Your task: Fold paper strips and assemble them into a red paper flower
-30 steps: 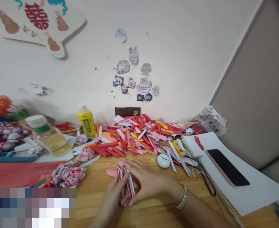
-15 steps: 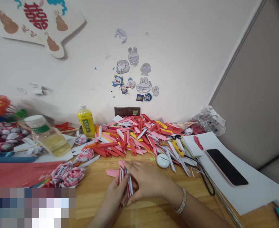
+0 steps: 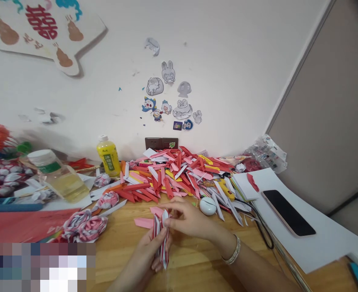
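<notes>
Folded red and white paper strips (image 3: 164, 257) stand upright in my left hand (image 3: 150, 245), its thumb pressed across their front. My right hand (image 3: 186, 217) pinches the upper end of the same strips between thumb and fingers; a bracelet circles that wrist. How the strips interlock is too small to make out. Two pink folded paper pieces (image 3: 143, 222) lie on the table just left of and behind the strips. Beyond my hands rises a large heap of folded paper pieces (image 3: 163, 178) in red, pink, yellow and white.
A white mouse (image 3: 208, 206) and a yellow glue gun (image 3: 227, 190) lie right of the heap. Further right, a phone (image 3: 288, 213) rests on white paper (image 3: 328, 239). Leftward are a yellow bottle (image 3: 108, 156), a clear jar (image 3: 61, 178) and pink-white woven paper pieces (image 3: 86, 227).
My right hand has slid up the folded strips, from spanning their side to pinching the top end. The strips now stand a little more upright and spread apart in my left hand.
</notes>
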Motion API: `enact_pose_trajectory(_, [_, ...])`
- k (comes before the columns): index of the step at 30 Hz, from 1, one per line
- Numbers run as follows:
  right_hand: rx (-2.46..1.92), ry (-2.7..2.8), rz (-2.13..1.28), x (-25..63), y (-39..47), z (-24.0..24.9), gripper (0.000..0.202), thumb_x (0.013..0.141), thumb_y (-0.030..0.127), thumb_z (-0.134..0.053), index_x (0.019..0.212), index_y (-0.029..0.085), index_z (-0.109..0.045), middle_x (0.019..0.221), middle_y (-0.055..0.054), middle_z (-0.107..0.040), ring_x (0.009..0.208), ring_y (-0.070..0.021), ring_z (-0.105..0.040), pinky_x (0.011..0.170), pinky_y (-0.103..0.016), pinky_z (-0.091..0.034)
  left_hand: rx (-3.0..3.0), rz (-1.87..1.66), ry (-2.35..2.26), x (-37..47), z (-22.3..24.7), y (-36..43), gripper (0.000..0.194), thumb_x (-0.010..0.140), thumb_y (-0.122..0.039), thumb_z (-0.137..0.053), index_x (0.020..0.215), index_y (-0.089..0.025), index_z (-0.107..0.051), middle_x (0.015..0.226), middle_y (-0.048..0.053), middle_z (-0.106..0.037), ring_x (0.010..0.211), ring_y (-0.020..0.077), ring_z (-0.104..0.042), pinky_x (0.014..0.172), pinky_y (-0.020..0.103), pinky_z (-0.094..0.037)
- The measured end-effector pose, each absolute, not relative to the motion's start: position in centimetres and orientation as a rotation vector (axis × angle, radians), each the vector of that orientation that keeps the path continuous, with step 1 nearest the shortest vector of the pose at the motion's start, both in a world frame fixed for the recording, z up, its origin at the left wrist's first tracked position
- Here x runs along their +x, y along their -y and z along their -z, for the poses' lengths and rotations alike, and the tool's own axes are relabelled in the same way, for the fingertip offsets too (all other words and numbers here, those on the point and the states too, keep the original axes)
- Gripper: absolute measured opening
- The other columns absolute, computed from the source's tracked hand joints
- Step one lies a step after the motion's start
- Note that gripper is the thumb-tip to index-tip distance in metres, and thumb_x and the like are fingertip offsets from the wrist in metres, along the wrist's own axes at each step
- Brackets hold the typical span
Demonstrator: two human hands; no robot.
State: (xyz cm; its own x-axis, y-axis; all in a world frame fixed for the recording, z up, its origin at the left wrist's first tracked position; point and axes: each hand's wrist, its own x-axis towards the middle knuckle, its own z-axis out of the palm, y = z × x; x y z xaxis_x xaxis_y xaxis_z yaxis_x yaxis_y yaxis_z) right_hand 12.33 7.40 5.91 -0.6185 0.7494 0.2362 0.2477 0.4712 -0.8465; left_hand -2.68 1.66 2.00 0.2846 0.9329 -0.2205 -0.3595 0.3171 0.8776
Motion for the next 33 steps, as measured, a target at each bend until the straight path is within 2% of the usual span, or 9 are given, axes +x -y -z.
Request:
enact_pose_trajectory(4, [-0.753, 1.841, -1.528, 12.0, -7.8, -5.1, 0.043, 0.073, 0.043, -0.068, 0.108, 0.017, -0.064, 0.077, 0.001, -0.058, 0.069, -0.0104, -0.050, 0.064, -0.022, -0.039, 0.728, -0.934, -0.629, -3.2, -1.8, -1.3, 0.034, 0.072, -0.049, -0.066, 0.068, -0.019, -0.053, 0.047, -0.010, -0.041, 0.032, 0.0007, -0.015, 0.032, 0.014, -0.021])
enact_pose_trajectory(7, [-0.740, 1.676, -1.734, 11.7, -7.6, -4.9, 0.042, 0.064, 0.047, -0.074, 0.088, 0.013, -0.067, 0.071, 0.002, -0.057, 0.064, -0.0090, -0.050, 0.062, -0.022, -0.038, 0.691, -0.879, -0.563, -3.6, -1.7, -1.2, 0.029, 0.074, -0.046, -0.066, 0.072, -0.020, -0.054, 0.046, -0.010, -0.038, 0.033, 0.0018, -0.015, 0.032, 0.014, -0.020])
enact_pose_trajectory(11, [-0.781, 1.600, -1.820, 11.3, -7.3, -4.9, 0.044, 0.057, 0.051, -0.077, 0.066, 0.014, -0.056, 0.059, 0.004, -0.055, 0.049, -0.0062, -0.044, 0.051, -0.020, -0.034, 0.787, -0.785, -0.588, -3.6, -1.9, -1.1, 0.035, 0.073, -0.051, -0.065, 0.066, -0.018, -0.054, 0.046, -0.009, -0.041, 0.032, 0.0008, -0.017, 0.033, 0.015, -0.019])
enact_pose_trajectory(15, [-0.881, 1.707, -1.652, 11.5, -7.6, -4.9, 0.044, 0.058, 0.052, -0.075, 0.065, 0.014, -0.055, 0.062, 0.003, -0.056, 0.054, -0.0076, -0.046, 0.053, -0.020, -0.035, 0.857, -0.844, -0.755, -2.9, -2.4, -1.0, 0.045, 0.068, -0.059, -0.064, 0.058, -0.016, -0.053, 0.043, -0.006, -0.047, 0.031, 0.0003, -0.020, 0.033, 0.016, -0.016])
enact_pose_trajectory(18, [-1.045, 1.789, -1.422, 12.0, -8.1, -4.7, 0.033, 0.066, 0.043, -0.072, 0.067, 0.014, -0.056, 0.062, 0.003, -0.054, 0.057, -0.0087, -0.047, 0.054, -0.020, -0.034, 0.890, -0.868, -0.872, -2.3, -2.2, -1.2, 0.049, 0.063, -0.064, -0.065, 0.064, -0.016, -0.056, 0.046, -0.002, -0.057, 0.029, 0.0001, -0.021, 0.032, 0.017, -0.015])
enact_pose_trajectory(21, [-1.145, 1.856, -1.266, 12.3, -8.4, -4.4, 0.026, 0.069, 0.036, -0.070, 0.065, 0.015, -0.056, 0.060, 0.004, -0.052, 0.057, -0.0085, -0.045, 0.053, -0.019, -0.033, 0.898, -0.844, -0.913, -2.0, -1.5, -1.5, 0.054, 0.058, -0.067, -0.065, 0.074, -0.017, -0.057, 0.043, -0.001, -0.060, 0.026, 0.0016, -0.022, 0.031, 0.018, -0.017])
enact_pose_trajectory(25, [-1.164, 1.905, -1.288, 12.4, -8.3, -4.4, 0.027, 0.072, 0.039, -0.068, 0.067, 0.014, -0.058, 0.059, 0.004, -0.050, 0.056, -0.0081, -0.043, 0.050, -0.018, -0.032, 0.896, -0.834, -0.952, -1.9, -1.2, -1.6, 0.058, 0.056, -0.069, -0.064, 0.079, -0.017, -0.056, 0.036, -0.004, -0.056, 0.024, 0.0032, -0.021, 0.030, 0.018, -0.014])
enact_pose_trajectory(29, [-1.110, 1.900, -1.371, 12.9, -8.4, -5.3, 0.030, 0.072, 0.042, -0.067, 0.069, 0.014, -0.058, 0.059, 0.004, -0.050, 0.051, -0.0068, -0.042, 0.046, -0.018, -0.031, 0.801, -0.835, -0.890, -2.1, -2.0, -1.3, 0.053, 0.062, -0.066, -0.062, 0.078, -0.016, -0.057, 0.039, -0.005, -0.055, 0.027, 0.0013, -0.016, 0.031, 0.016, -0.013])
enact_pose_trajectory(33, [-0.937, 1.839, -1.522, 13.9, -8.6, -6.9, 0.037, 0.073, 0.050, -0.065, 0.073, 0.015, -0.055, 0.055, 0.006, -0.047, 0.045, -0.0066, -0.041, 0.043, -0.018, -0.033, 0.806, -0.765, -0.736, -2.6, -2.5, -1.2, 0.053, 0.070, -0.065, -0.055, 0.060, -0.013, -0.059, 0.027, -0.012, -0.030, 0.025, 0.0010, -0.010, 0.030, 0.016, -0.011])
